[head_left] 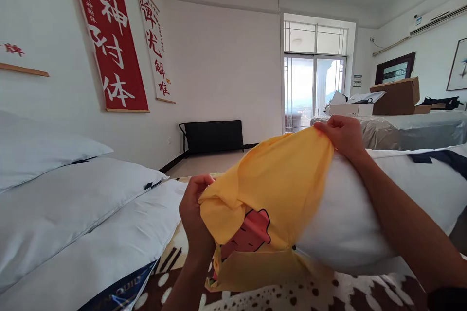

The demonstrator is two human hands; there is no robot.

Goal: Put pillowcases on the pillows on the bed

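A yellow pillowcase [277, 184] with a pink cartoon print covers one end of a white pillow [350, 218] that lies across the bed in front of me. My left hand [193, 214] is closed on the bunched lower edge of the pillowcase. My right hand [341, 133] pinches its upper edge on top of the pillow, with my forearm stretched over the pillow.
White pillows [65, 199] are stacked at the left on a brown-and-cream spotted blanket [328, 294]. Red and white banners [109, 39] hang on the left wall. A plastic-covered bed [408, 129] with cardboard boxes [396, 95] stands at the right, near a glass door [314, 87].
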